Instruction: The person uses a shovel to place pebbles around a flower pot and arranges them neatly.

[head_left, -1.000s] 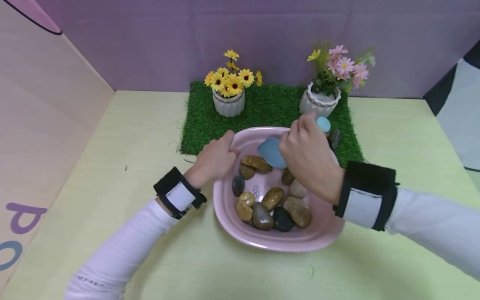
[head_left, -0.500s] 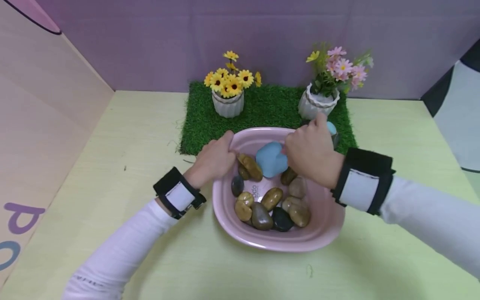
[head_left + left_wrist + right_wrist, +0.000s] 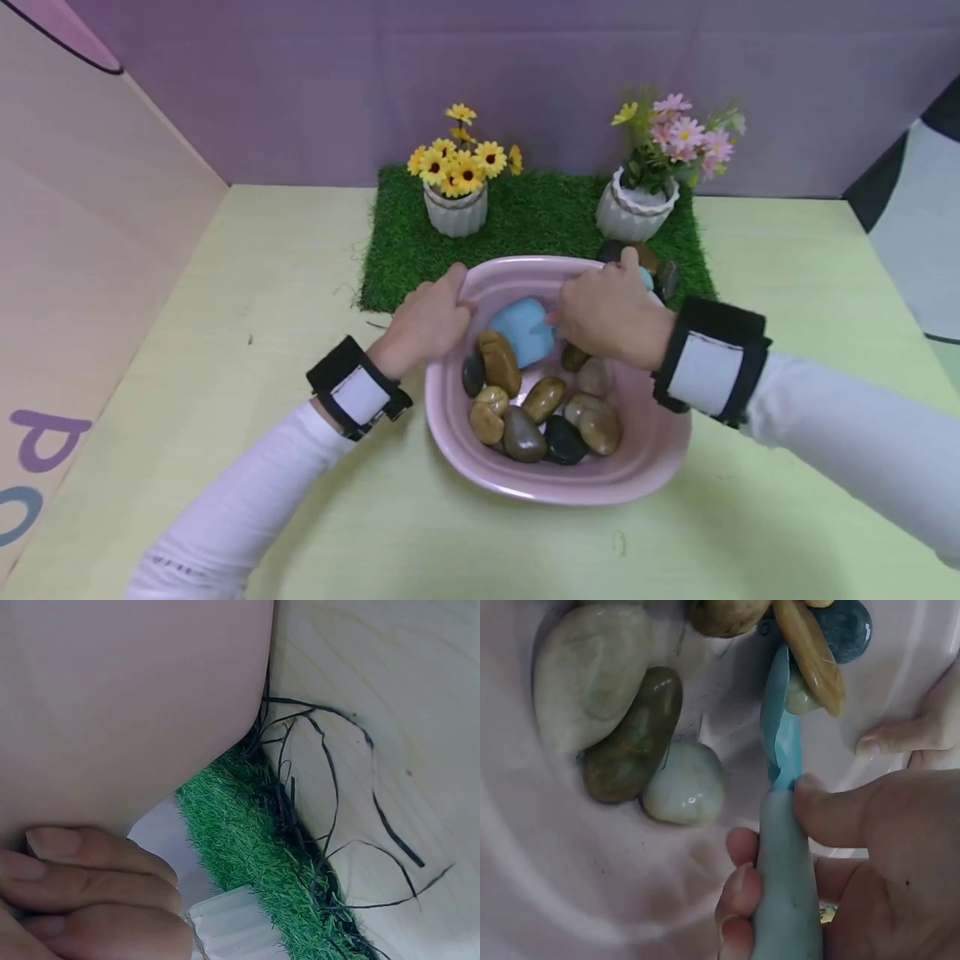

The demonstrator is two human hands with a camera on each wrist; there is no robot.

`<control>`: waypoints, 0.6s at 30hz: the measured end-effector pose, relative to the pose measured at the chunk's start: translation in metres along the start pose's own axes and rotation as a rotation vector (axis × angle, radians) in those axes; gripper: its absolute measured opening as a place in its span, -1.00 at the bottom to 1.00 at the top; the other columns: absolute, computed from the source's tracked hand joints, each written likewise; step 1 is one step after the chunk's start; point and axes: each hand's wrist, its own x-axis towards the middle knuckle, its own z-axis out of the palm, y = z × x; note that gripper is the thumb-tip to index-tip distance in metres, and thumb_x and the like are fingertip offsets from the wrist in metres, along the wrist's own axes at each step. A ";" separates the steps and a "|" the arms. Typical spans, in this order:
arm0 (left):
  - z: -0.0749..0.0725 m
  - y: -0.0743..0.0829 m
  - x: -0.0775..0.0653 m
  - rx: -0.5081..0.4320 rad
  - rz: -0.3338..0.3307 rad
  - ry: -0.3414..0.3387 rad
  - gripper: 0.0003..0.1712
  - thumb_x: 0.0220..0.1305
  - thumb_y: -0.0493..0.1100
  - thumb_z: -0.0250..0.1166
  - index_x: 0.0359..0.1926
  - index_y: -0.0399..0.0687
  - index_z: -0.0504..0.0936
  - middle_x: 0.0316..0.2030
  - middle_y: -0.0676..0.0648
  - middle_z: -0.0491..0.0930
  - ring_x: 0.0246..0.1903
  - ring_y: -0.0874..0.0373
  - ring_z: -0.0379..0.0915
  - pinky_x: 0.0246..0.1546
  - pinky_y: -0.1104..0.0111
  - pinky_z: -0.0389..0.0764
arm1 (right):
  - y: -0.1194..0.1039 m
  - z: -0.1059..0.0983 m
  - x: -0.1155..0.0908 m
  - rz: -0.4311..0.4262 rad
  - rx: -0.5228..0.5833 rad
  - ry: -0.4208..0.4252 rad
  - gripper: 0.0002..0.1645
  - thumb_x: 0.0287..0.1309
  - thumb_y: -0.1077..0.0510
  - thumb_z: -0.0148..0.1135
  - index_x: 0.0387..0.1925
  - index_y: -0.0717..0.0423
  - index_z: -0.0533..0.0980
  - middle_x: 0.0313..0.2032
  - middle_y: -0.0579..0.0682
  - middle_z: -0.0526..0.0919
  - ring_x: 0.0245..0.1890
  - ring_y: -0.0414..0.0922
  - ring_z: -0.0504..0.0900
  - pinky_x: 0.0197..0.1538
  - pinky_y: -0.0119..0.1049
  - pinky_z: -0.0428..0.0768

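Pale-blue handle (image 3: 787,877) sits in the right hand (image 3: 617,317), fingers curled around it; its scoop (image 3: 523,332) lies at eleven o'clock in the tub (image 3: 656,417), beside a brown stone (image 3: 498,364); low, slow pushes should work best; the left hand (image 3: 429,321) grips the rim at ten; only the right-wrist view bares the handle's length.

Yellow flowers (image 3: 466,173), pink flowers (image 3: 686,135) — in white pots (image 3: 456,215) — on green turf mat (image 3: 543,212); purple backdrop (image 3: 555,75) behind.
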 end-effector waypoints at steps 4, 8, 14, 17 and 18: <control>0.001 0.000 0.000 -0.004 -0.001 0.000 -0.77 0.48 -0.09 -0.06 0.05 -0.05 0.34 -0.33 -0.19 0.55 -0.60 0.05 0.61 -0.72 0.33 0.58 | 0.001 0.001 0.003 -0.048 0.019 0.018 -0.44 0.31 -0.20 0.16 -0.69 0.02 0.44 -0.65 0.01 0.54 -0.50 0.11 0.57 -0.14 0.03 0.29; 0.001 0.002 0.000 -0.006 -0.004 -0.005 -0.76 0.48 -0.09 -0.06 0.06 -0.05 0.34 -0.31 -0.20 0.56 -0.61 0.05 0.61 -0.73 0.34 0.59 | 0.006 0.002 0.008 -0.081 0.054 0.051 -0.47 0.26 -0.19 0.24 -0.69 0.01 0.42 -0.66 -0.03 0.50 -0.52 0.04 0.47 -0.17 -0.02 0.21; 0.001 0.002 0.001 -0.005 -0.008 -0.005 -0.77 0.46 -0.10 -0.06 0.04 -0.05 0.33 -0.30 -0.20 0.55 -0.59 0.04 0.62 -0.73 0.34 0.59 | 0.011 0.005 0.016 -0.165 0.066 0.218 -0.55 0.12 -0.09 0.38 -0.68 0.06 0.45 -0.60 0.05 0.52 -0.45 0.05 0.42 -0.15 -0.03 0.21; 0.001 0.001 0.001 -0.016 -0.014 -0.003 -0.78 0.46 -0.11 -0.06 0.04 -0.05 0.33 -0.31 -0.19 0.55 -0.58 0.05 0.62 -0.73 0.34 0.60 | 0.011 0.003 0.018 -0.230 0.010 0.305 -0.63 0.07 -0.09 0.40 -0.58 0.09 0.57 -0.51 0.11 0.59 -0.41 0.07 0.42 -0.12 -0.02 0.24; 0.001 0.001 0.001 -0.021 -0.013 -0.005 -0.77 0.46 -0.12 -0.06 0.05 -0.04 0.33 -0.31 -0.19 0.55 -0.58 0.06 0.62 -0.73 0.34 0.60 | 0.011 0.002 0.018 -0.245 -0.006 0.311 -0.64 0.06 -0.09 0.41 -0.56 0.09 0.58 -0.50 0.12 0.60 -0.40 0.07 0.42 -0.12 -0.01 0.24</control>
